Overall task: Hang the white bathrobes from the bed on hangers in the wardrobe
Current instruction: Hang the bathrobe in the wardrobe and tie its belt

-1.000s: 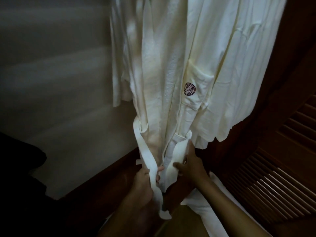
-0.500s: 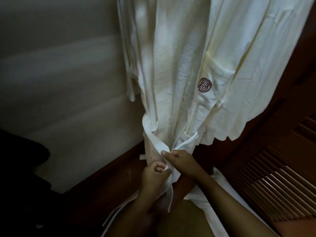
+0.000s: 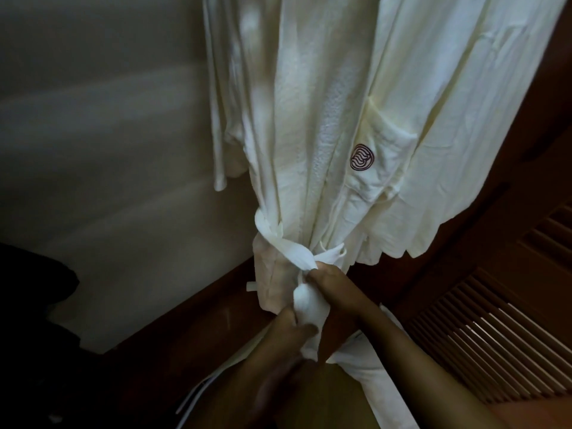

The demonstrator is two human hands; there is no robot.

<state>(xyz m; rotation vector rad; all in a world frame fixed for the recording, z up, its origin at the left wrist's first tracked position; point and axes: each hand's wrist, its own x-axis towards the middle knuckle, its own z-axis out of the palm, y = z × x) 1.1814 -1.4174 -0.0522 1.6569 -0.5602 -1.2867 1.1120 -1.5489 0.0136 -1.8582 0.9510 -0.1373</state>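
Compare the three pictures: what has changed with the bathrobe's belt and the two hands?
The ends of the belt, slack a second ago, have been crossed in front and pulled tight, cinching the bathrobe at the waist. The left hand and right hand came together at the crossing. Both still grip the belt; the bathrobe still hangs.

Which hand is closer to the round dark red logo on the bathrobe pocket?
Right. The right hand pinches the belt just below the logo; the left hand grips the belt end lower down and farther left.
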